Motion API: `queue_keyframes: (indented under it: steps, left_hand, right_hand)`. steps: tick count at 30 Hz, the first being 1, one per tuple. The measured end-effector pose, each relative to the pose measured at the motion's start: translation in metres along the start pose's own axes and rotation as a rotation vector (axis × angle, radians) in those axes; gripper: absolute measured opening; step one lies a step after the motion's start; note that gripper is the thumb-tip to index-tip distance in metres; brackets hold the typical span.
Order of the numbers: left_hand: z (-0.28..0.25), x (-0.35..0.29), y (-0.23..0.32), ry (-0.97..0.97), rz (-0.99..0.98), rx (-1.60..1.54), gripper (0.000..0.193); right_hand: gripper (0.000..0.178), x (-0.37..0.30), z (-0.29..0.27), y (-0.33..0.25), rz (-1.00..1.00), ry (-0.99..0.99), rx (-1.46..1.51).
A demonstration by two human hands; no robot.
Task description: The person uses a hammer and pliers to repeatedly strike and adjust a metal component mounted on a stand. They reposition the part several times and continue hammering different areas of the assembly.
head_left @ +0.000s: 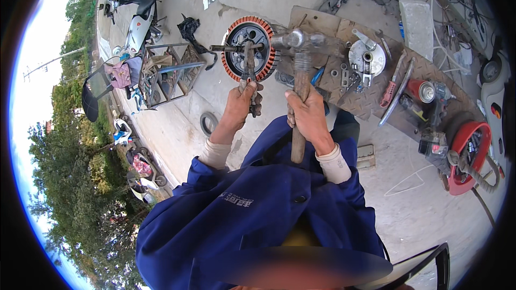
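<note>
My left hand (239, 106) is closed round the handles of a pair of pliers (249, 67). Their jaws lie over the middle of a round motor stator (228, 35), ringed with orange copper windings. A dark rod or axle (217, 48) sticks out to the stator's left; whether the jaws grip it I cannot tell. With my right hand (309, 114) I grasp the worn wooden handle of a hammer (299, 142). The hammer's metal head (296, 40) is beside the stator's right edge, over the end of a metal plate; whether they touch is unclear.
On the tread-pattern metal plate (352, 108) lie a silver motor cover (376, 58), a red-handled screwdriver (388, 94), a spray can (426, 92) and power tools (432, 142). A red basin (463, 180) stands right, a tool rack (166, 96) left, a small tyre (208, 123) between.
</note>
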State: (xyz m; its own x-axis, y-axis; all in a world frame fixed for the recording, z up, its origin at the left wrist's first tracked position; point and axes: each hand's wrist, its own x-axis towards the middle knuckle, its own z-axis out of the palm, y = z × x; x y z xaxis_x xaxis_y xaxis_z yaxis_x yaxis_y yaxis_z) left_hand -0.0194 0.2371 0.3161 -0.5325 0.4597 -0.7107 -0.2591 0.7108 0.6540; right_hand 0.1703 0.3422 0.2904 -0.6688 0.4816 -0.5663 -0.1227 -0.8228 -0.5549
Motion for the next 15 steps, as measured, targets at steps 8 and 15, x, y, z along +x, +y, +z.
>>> queue_keyframes:
  steps: [8,15]
  left_hand:
    - [-0.003,0.002,0.006,-0.009,-0.008,0.017,0.036]
    - [-0.001,-0.004,0.011,-0.012,-0.034,0.005,0.038]
  right_hand:
    - [0.015,0.002,-0.002,0.006,-0.01,-0.003,-0.075]
    - [0.015,0.003,0.0,0.006,0.0,-0.018,-0.054]
